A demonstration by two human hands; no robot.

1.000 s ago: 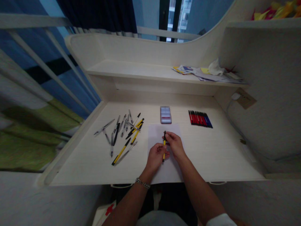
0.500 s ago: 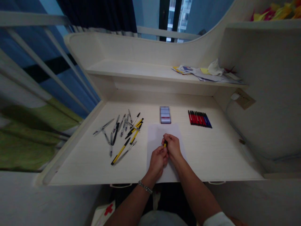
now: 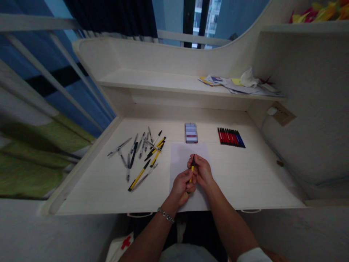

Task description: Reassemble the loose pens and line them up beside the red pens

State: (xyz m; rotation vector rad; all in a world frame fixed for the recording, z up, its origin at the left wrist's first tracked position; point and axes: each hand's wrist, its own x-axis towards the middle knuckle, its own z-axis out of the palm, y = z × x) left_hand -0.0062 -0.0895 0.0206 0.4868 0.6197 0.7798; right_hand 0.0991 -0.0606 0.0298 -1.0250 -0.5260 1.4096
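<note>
1. Yellow-and-black pen (image 3: 192, 168): one item with a yellow barrel and a dark far end, tilted slightly off upright, held above the middle of a sheet of white paper (image 3: 183, 160). The sheet lies on a pale wood-grain desk (image 3: 253, 182), toward its near edge.
2. Grip: both hands are closed narrowly on the pen. The right hand (image 3: 202, 171) pinches the upper barrel, and the left hand (image 3: 181, 187) curls around the lower barrel. The two hands touch; their fingers hide part of the barrel.
3. Handling, as judged: short, close holds suit this work. Firm fingertip pressure and wrists kept low over the paper should steady the pen, and any small part that slips would land on the white sheet, where it is easy to see.
4. Left of the sheet: a loose heap of clear and yellow-and-black pens (image 3: 141, 156), some crossing.
5. Right of the sheet: a tidy row of red and blue pens (image 3: 231, 137), side by side.
6. Far of the sheet: a pixelated rectangular object (image 3: 191, 133), too blurred to identify.
</note>
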